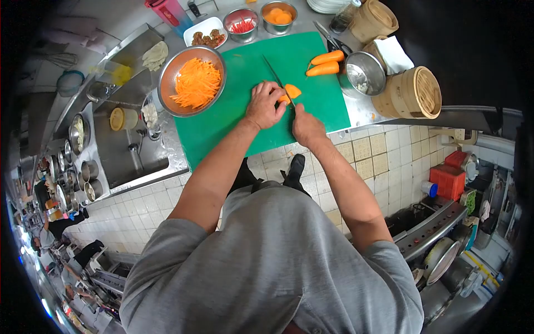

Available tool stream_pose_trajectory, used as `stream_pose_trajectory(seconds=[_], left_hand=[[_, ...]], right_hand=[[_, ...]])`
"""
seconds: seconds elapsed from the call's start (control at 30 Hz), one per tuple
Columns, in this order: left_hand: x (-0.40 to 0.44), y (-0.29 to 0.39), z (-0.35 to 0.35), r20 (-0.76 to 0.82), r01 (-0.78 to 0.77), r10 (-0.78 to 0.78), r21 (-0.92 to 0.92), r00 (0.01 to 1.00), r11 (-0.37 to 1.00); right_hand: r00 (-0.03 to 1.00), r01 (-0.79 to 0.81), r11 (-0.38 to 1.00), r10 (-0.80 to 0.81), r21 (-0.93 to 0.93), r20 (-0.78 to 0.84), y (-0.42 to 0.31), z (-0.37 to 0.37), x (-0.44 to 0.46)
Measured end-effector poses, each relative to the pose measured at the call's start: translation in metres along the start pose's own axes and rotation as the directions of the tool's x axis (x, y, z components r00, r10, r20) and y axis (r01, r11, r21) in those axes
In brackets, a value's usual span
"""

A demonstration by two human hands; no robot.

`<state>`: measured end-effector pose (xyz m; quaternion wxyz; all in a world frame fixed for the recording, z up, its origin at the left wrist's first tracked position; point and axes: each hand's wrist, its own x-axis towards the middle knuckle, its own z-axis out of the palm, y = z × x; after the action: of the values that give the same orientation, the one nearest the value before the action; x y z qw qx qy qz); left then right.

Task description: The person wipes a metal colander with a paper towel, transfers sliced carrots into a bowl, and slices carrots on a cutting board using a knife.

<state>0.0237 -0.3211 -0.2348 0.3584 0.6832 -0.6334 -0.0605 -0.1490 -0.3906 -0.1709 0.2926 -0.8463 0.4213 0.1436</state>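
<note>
My right hand (307,127) is wrapped round the handle of a kitchen knife (272,69), whose long blade points away from me over the green cutting board (250,139). Under the curled fingers of my left hand (264,106) a piece of carrot (284,99) is pressed to the board, right beside the blade. Another cut carrot piece (292,90) lies on the blade's right side. Two peeled carrots (324,68) rest at the board's right edge. At its left edge stands a metal bowl (162,83) holding a heap of carrot shreds (196,83).
Along the back sit a white dish (188,34), a bowl with red strips (241,25) and a bowl of orange slices (279,16). Bamboo steamers (409,94) and a steel bowl (361,72) stand right. A sink (128,161) is left. Other people appear far left.
</note>
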Motion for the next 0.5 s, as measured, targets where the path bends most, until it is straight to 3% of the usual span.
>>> stream_pose_trajectory(seconds=[0.1, 0.3, 0.37, 0.5], left_hand=[[0.002, -0.003, -0.001, -0.010, -0.007, 0.007, 0.007, 1.000, 1.000], [-0.001, -0.004, 0.000, -0.018, 0.003, -0.004, -0.012, 1.000, 1.000], [-0.001, -0.004, -0.001, -0.011, -0.001, 0.001, -0.014, 1.000, 1.000], [0.000, -0.002, -0.003, -0.004, 0.002, -0.002, -0.022, 1.000, 1.000]], right_hand=[[0.998, 0.046, 0.999, -0.047, -0.028, -0.040, -0.001, -0.011, -0.026], [0.993, -0.057, 0.995, 0.065, -0.081, 0.097, 0.005, -0.040, -0.117], [0.984, -0.116, 0.991, 0.124, -0.069, 0.128, 0.012, -0.029, -0.119], [1.000, -0.012, 0.999, 0.013, -0.035, 0.028, 0.020, 0.003, -0.070]])
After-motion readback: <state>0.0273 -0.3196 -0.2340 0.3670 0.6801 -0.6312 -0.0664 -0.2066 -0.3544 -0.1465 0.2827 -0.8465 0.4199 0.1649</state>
